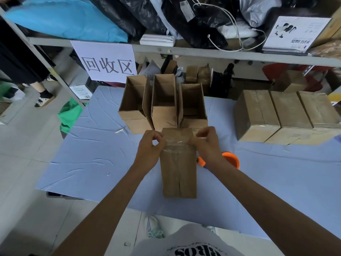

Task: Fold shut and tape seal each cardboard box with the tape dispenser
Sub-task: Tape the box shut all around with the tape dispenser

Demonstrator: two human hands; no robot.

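A closed cardboard box lies lengthwise on the blue table cover right in front of me. Clear tape runs across its top near the far end. My left hand pinches the tape at the box's left edge. My right hand pinches the tape at the right edge. The orange tape dispenser lies on the table to the right of the box, partly hidden behind my right forearm. Three open boxes stand upright just beyond the box in my hands.
Three sealed boxes sit in a row at the far right of the table. A metal shelf with bags, a cable and a paper sign hangs over the table's far side. Another person's foot stands on the floor at left.
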